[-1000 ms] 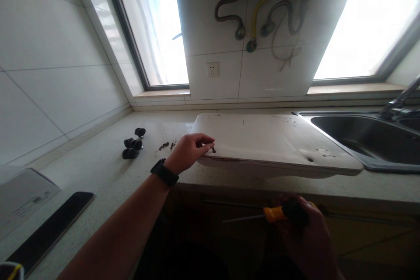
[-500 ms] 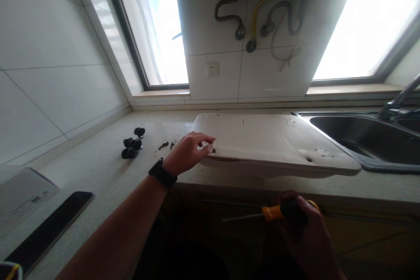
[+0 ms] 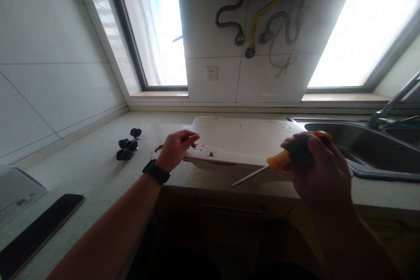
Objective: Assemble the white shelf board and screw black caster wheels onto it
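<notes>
My right hand [image 3: 323, 173] grips a screwdriver [image 3: 280, 160] by its black and yellow handle. The metal shaft slants down and left in front of the counter edge. Thumb and forefinger pinched together, my left hand [image 3: 179, 148] is over the left end of a white panel-like piece [image 3: 238, 142] lying on the counter; whatever is between the fingertips is too small to make out. Small screw holes dot the panel's corners, and a larger dark hole shows near its front left edge. A few dark screws [image 3: 159, 148] lie left of my left hand.
Several black caster wheels [image 3: 126, 144] sit on the countertop [image 3: 98, 164] at the left. Nearer are a black phone-like slab [image 3: 42, 232] and a white box [image 3: 19, 194]. A steel sink [image 3: 361, 168] with a faucet [image 3: 382, 119] is at the right. Hoses [image 3: 252, 22] hang on the wall.
My right hand has lifted the screwdriver from below the counter edge to the panel's front right. My left hand has shifted left, away from the panel's larger hole, its fingertips closing together.
</notes>
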`<state>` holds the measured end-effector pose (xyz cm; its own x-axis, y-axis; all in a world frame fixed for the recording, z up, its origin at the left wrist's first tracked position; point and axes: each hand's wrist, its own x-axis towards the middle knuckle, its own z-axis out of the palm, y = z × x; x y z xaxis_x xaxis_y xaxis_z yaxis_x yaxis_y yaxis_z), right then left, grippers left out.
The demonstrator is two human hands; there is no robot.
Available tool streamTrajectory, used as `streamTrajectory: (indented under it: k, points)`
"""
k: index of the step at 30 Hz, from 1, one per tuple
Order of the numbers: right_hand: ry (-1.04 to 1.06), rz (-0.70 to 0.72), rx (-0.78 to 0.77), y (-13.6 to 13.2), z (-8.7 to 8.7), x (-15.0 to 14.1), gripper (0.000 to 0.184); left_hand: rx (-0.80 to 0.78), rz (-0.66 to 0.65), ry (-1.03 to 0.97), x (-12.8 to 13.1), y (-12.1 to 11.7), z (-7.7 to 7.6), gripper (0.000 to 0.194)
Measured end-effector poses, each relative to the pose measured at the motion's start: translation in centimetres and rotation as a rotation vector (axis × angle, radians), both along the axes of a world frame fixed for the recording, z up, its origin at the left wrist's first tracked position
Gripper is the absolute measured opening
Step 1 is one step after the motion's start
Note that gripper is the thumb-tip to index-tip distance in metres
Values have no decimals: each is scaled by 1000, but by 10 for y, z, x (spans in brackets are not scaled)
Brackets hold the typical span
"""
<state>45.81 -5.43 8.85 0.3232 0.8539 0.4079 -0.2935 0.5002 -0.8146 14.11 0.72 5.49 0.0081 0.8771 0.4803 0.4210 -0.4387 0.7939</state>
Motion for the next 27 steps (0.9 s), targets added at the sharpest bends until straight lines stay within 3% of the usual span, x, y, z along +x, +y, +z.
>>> streamTrajectory:
  k: [5,6,9,12,17,22,25,27]
  points:
    - [-34,51,87,32,28,-24,23,202,222,183,-20,4,2,30]
    - [-36,54,99,37,31,-28,23,172,218,179,-23,4,3,31]
    - [-60,62,176,55,39,-40,22,61,151,165,-27,3,6,59]
    - [-160,45,256,72,47,-51,24,100,88,155,-19,1,5,58]
    - [-315,53,312,90,58,-74,23,173,103,176,-1,-3,-6,48]
    - [-376,34,289,90,58,-84,19,255,144,280,10,-14,-15,36]
    - [-397,24,275,87,56,-84,20,296,188,211,12,-14,-27,36]
    - [-416,27,282,87,55,-83,21,304,261,52,11,-10,-42,37]
